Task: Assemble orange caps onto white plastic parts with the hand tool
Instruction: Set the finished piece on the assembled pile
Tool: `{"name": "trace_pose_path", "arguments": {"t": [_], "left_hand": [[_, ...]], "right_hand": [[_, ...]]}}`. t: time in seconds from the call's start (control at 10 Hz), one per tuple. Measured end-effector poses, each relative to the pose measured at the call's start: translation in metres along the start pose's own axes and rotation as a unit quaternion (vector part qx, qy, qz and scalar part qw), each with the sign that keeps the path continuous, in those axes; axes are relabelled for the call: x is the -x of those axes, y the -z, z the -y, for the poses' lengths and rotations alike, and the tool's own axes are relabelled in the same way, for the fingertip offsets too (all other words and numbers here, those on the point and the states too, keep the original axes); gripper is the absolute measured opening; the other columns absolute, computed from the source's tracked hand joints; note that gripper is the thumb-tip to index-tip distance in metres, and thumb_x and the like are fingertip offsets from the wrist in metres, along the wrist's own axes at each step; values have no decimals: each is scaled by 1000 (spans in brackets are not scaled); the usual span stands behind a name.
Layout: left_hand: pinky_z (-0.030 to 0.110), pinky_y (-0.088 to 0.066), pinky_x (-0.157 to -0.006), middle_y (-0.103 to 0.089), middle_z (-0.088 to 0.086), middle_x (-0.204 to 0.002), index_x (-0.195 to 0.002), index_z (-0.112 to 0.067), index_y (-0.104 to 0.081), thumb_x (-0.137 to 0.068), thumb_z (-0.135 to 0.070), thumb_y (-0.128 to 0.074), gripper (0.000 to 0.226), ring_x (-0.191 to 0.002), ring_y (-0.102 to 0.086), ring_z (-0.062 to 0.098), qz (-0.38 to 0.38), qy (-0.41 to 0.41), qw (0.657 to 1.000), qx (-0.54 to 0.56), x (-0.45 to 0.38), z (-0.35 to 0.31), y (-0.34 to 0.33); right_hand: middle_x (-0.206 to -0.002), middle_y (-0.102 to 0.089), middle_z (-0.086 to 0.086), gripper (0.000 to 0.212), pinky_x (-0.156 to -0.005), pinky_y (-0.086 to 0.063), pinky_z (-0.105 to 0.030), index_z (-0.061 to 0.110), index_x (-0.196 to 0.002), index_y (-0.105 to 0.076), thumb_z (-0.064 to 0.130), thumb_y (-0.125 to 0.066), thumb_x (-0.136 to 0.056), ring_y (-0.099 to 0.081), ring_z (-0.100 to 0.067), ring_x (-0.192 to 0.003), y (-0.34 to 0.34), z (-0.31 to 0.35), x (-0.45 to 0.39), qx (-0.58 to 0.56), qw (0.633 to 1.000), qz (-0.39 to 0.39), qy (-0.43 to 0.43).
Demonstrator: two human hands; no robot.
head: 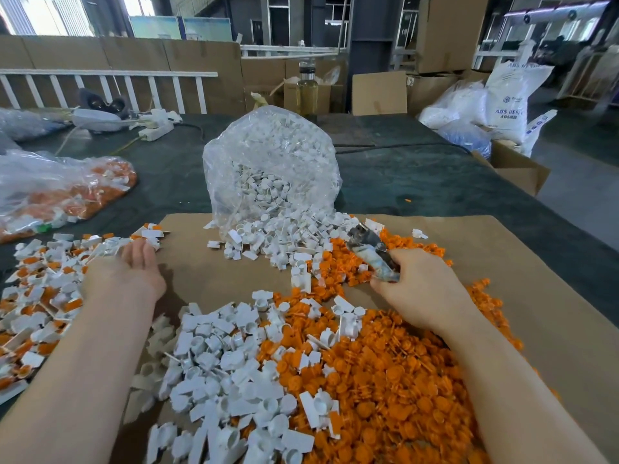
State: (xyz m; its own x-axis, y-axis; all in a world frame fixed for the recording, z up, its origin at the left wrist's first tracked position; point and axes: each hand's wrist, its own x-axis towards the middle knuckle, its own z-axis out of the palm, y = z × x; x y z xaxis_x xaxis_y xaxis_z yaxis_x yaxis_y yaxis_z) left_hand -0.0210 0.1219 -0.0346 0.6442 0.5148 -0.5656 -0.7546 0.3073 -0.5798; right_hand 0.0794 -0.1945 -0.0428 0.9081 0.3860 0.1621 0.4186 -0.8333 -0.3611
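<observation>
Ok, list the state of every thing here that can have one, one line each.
Left hand, open, fingers at the edge of the mixed white-and-orange plastic pieces.
Right hand, gripping the tape-wrapped metal hand tool.
Clear plastic bag of white plastic parts, standing, open at its base, parts spilling onto the brown cardboard sheet.
Clear glass bottle of yellowish liquid, upright, capped.
Brown cardboard box at the table's right edge, flaps open.

Quantity: one white-parts bag (271, 169), one mixed-parts bag (57, 189), one cardboard sheet (536, 279), one bottle (307, 92), one hand tool (368, 252); loose parts (234, 363) uncounted.
</observation>
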Motion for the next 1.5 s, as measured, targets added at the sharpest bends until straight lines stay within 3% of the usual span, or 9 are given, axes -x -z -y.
{"name": "trace_pose_path", "arguments": {"t": [0.1,0.2,0.4,0.5,0.6,0.9,1.2,1.3,1.5], "left_hand": [[11,-54,-63,-70,0,-101,-129,-11,-58,-104,-14,-38,32,-80,-70,3,-28,-191,794,-576,3,18,0],[15,-50,-50,-65,-3,-75,-101,-8,-66,-96,-14,-58,11,-56,-59,2,105,-86,640,-756,5,29,13],[17,-50,-55,-73,-9,-81,-99,-36,-70,-86,-35,-71,14,-62,-64,0,294,-51,106,-948,30,45,69],[15,-47,-60,-67,-14,-85,-106,-44,-67,-84,-52,-67,23,-70,-65,2,353,-97,-53,-929,34,43,91],[18,-40,-65,-60,-14,-93,-117,-42,-66,-83,-59,-64,38,-82,-56,3,369,-162,-153,-902,35,44,102],[22,-53,-80,-72,-10,-106,-114,-30,-71,-94,-34,-60,24,-93,-65,8,361,-211,-164,-894,33,44,104],[21,-49,-86,-72,-11,-113,-117,-38,-70,-97,-34,-58,24,-97,-67,7,356,-218,-151,-896,35,42,102],[18,-47,-75,-73,-9,-106,-119,-35,-68,-95,-26,-60,26,-85,-66,5,356,-226,-114,-899,37,43,102],[27,-59,-63,-73,-8,-67,-88,-22,-65,-86,-19,-74,9,-67,-72,8,324,-122,169,-923,49,55,95]], "right_hand": [[-74,-56,5,22,-52,-32,-27,26,-74,-52,40,-65,-86,-53,-10,-66,2,2,1,-12,998,53,15],[-73,-58,5,19,-54,-32,-25,27,-75,-56,38,-69,-83,-53,-9,-65,9,3,5,-44,991,124,33],[-76,-58,8,25,-54,-35,-26,32,-75,-50,45,-71,-82,-54,-8,-68,9,5,6,23,986,162,41],[-74,-57,10,25,-51,-34,-24,33,-75,-48,44,-69,-85,-53,-5,-65,6,5,5,34,988,144,31],[-73,-56,10,21,-51,-34,-23,33,-81,-50,43,-67,-86,-52,-5,-64,3,5,5,41,990,129,27],[-88,-60,11,25,-65,-47,-30,30,-105,-62,38,-69,-83,-57,-10,-80,3,-1,4,36,987,155,39],[-80,-58,11,17,-55,-35,-22,31,-84,-54,37,-70,-83,-53,-5,-69,1,5,4,-73,995,52,39],[-86,-64,10,17,-66,-50,-30,27,-95,-63,34,-71,-83,-60,-9,-76,1,8,4,-164,986,5,24],[-80,-68,13,16,-68,-50,-25,27,-93,-68,32,-78,-81,-65,-4,-77,1,16,4,-315,947,-61,8]]}}
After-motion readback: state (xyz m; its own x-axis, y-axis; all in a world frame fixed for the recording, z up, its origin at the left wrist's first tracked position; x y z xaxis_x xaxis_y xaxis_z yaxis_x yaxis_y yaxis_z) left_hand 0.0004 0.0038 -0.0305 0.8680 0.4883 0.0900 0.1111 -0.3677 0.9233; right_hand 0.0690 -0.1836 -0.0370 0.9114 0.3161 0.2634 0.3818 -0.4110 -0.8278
